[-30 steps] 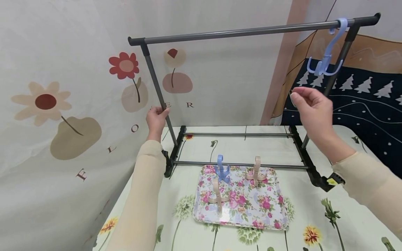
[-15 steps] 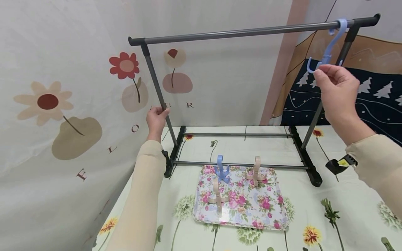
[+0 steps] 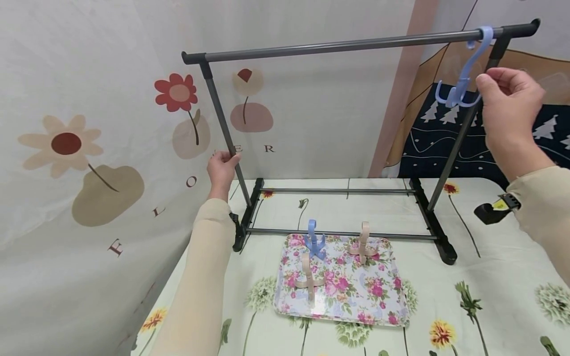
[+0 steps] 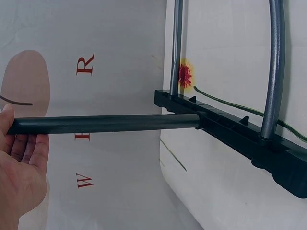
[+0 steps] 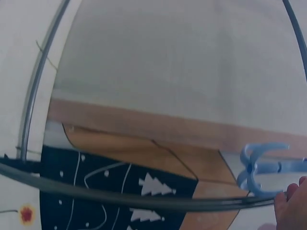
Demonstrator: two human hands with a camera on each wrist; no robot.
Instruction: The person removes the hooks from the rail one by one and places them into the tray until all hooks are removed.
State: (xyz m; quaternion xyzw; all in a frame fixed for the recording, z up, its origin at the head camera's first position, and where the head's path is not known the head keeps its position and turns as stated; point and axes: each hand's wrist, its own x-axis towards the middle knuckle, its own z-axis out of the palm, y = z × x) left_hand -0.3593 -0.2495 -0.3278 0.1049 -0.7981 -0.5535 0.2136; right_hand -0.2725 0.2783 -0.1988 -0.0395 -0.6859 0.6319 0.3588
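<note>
In the head view my left hand (image 3: pixel 221 173) grips the left post (image 3: pixel 218 106) of a dark metal rack. The left wrist view shows that hand with its thumb above the post (image 4: pixel 110 124) and fingers below. My right hand (image 3: pixel 512 106), fingers bent, is at the right post (image 3: pixel 460 131), beside a light blue hook (image 3: pixel 463 81) hanging from the top bar (image 3: pixel 338 47). Its thumb covers the tip of one prong and part of the post; whether it pinches either is unclear. In the right wrist view, the hand (image 5: pixel 293 208) shows only in the bottom corner, near the hook (image 5: pixel 261 167).
A floral tray (image 3: pixel 347 301) lies in front of the rack, bearing a blue hook (image 3: pixel 314 242) and two beige hooks, one at the right (image 3: pixel 363 242) and one nearer (image 3: pixel 309 282). Two low crossbars join the black feet (image 3: pixel 438 237). A printed curtain (image 3: pixel 111 99) stands behind.
My right hand has risen and moved rightward, passing in front of the hanging hook to the right post. My left hand keeps its hold, and the rack looks unmoved.
</note>
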